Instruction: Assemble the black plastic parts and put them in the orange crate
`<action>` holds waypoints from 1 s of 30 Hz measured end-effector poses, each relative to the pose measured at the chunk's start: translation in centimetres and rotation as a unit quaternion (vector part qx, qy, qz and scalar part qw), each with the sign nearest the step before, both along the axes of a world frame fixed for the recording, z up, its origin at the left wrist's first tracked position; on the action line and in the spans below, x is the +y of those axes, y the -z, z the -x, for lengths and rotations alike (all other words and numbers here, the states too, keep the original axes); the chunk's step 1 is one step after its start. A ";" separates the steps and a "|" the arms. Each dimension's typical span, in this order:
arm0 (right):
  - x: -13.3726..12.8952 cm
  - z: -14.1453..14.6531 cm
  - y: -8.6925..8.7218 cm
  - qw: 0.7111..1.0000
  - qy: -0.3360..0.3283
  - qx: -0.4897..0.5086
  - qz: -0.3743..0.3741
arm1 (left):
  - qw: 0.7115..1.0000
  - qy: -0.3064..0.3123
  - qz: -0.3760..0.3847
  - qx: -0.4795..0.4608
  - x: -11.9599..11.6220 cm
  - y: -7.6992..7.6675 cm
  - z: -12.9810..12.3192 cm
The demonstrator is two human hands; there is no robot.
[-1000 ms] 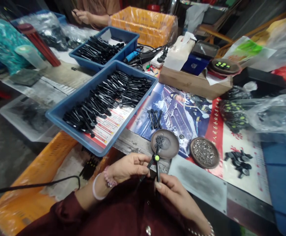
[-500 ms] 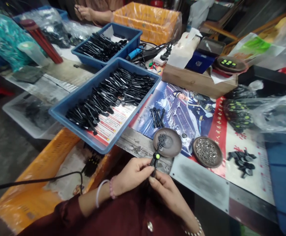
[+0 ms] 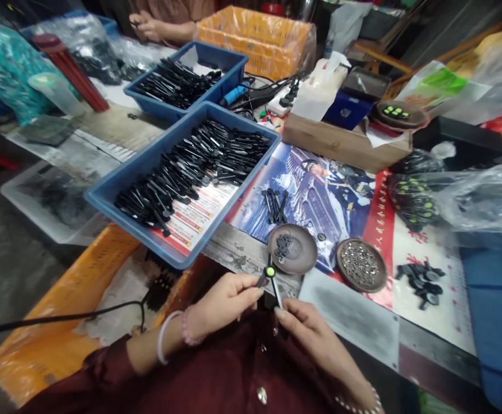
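Between my hands, just over the table edge, is a black hinged piece with a lime-green round button [image 3: 269, 271], its arms spread apart. My left hand [image 3: 232, 298] pinches one arm at the fingertips. The lower end of another arm, pale along its face, is gripped by my right hand [image 3: 306, 329]. Right behind the piece sits a brown dish of small black parts [image 3: 306, 253]. To its right, a second brown dish [image 3: 361, 264] holds many small metal pins or rivets. Several loose black pieces [image 3: 275, 205] lie on the poster beyond the first dish.
A blue tray [image 3: 181, 260] of long black parts stands to the left, another blue tray [image 3: 210, 92] behind it. Black parts with round ends [image 3: 422, 283] lie at right, near a plastic bag [image 3: 414, 201]. An orange crate [image 3: 30, 339] is below left. Another person's hands [image 3: 149, 26] work across the table.
The hinged piece's arms have spread: they were close together and now fan out. My right hand has moved right and down, away from my left hand.
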State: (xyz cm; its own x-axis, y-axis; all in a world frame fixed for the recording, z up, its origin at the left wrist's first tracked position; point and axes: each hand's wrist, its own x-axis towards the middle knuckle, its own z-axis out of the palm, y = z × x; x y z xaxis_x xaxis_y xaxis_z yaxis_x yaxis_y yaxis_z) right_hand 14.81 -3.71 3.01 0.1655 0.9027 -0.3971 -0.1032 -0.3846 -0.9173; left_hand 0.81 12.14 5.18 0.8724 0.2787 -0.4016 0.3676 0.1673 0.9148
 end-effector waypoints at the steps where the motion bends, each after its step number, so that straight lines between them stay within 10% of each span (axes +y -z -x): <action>1: 0.4 0.9 0.3 1.000 0.021 0.000 -0.013 | 1.000 -0.023 -0.015 -0.015 -0.5 0.2 -0.3; 8: 1.7 4.1 2.1 0.994 0.083 0.052 -0.051 | 0.996 -0.072 -0.013 -0.052 -1.5 1.3 -1.0; 17: 0.1 0.3 -1.2 0.996 -0.029 0.080 0.018 | 0.989 -0.020 0.145 0.023 0.6 0.4 1.5; 24: 0.6 0.8 -1.9 0.988 -0.017 0.156 0.007 | 0.901 0.080 0.417 -0.088 2.3 2.8 1.2; 30: 0.8 2.5 -1.1 0.992 -0.004 0.122 -0.024 | 0.889 0.046 0.435 -0.137 1.6 3.2 0.9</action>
